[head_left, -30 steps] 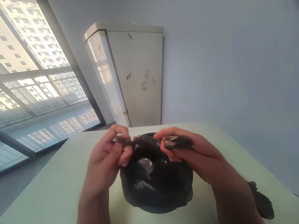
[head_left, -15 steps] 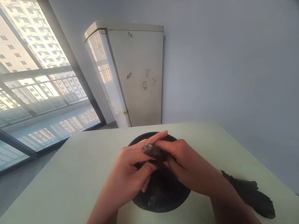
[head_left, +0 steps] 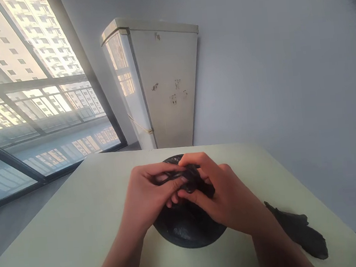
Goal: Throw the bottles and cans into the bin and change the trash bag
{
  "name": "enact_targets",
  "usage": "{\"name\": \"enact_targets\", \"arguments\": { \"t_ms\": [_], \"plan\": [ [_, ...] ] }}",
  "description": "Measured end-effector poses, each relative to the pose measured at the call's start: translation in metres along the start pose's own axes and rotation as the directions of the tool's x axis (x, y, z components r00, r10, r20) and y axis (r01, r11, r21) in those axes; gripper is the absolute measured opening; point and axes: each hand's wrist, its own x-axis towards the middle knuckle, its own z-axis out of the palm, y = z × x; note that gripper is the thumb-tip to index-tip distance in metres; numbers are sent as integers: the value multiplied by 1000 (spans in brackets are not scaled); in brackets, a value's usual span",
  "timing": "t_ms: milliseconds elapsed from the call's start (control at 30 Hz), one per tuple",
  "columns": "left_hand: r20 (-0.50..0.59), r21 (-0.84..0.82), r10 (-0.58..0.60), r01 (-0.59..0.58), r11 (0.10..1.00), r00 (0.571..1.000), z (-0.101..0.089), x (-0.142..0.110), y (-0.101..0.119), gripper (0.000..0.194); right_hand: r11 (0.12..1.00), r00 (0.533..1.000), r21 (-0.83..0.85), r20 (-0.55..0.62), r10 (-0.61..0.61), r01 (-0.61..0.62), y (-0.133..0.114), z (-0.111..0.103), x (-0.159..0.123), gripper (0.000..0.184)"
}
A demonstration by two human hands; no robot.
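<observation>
A round black container (head_left: 191, 241) stands on the pale table in front of me, with shiny black plastic bag (head_left: 183, 223) across its visible top. Above it, both my hands pinch a bunched part of that bag. My left hand (head_left: 150, 188) has its thumb and index finger closed on the bunch from the left. From the right, my right hand (head_left: 217, 188) grips it with bent fingers and thumb, and the two hands' fingertips meet. My fingers cover much of the bunch, and I cannot tell whether it is knotted.
To the right, beside my forearm, a folded black plastic bag (head_left: 303, 228) lies on the table (head_left: 80, 227). Behind the table stands a white fridge (head_left: 165, 67) against a grey wall. A large window (head_left: 35, 88) fills the left side.
My right hand has shifted its hold, its index finger now arched over the bunch. The twisted end that stuck out between my hands is now tucked among my fingers. The view has tilted slightly.
</observation>
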Motion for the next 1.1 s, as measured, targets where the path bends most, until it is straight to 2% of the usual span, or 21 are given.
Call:
{"name": "enact_targets", "arguments": {
  "t_ms": [100,267,300,400,433,500,600,700,800,867,967,1100],
  "plan": [
    [-4,10,23,-23,1000,1000,-2,1,1,17,999,1000,42,-14,16,-15,0,-5,-1,28],
    [-39,15,80,-80,997,996,0,1,4,24,992,997,123,78,12,-22,5,-11,-2,13],
    [-28,14,89,-89,996,996,0,1,5,26,994,999,105,46,20,-25,7,-11,-1,11],
    [26,-13,160,-160,987,987,-2,2,5,26,999,992,8,-112,52,-52,11,-10,4,19],
    [60,-36,176,-174,984,983,-3,2,5,24,998,990,-17,-129,57,-60,11,-10,5,21],
    [156,-83,173,-162,983,973,-6,2,4,21,998,996,-36,-75,46,-49,11,-11,6,20],
    [256,-108,153,-129,986,955,-8,1,4,19,998,994,-51,107,-20,25,7,-12,6,9],
    [211,-120,141,-118,986,967,-3,-1,5,15,995,976,-47,204,-79,90,3,-10,7,17],
    [91,-80,117,-110,991,989,4,-4,7,13,996,986,-28,148,-81,86,3,-7,9,12],
    [39,-51,112,-110,993,993,8,-6,7,13,998,992,-22,107,-60,63,4,-6,10,23],
    [32,-25,112,-111,994,993,10,-8,8,19,999,994,23,101,-32,30,5,-8,11,38],
    [43,-43,140,-139,989,989,9,-12,7,40,980,986,189,163,31,-62,4,-10,11,45]
  ]
}}
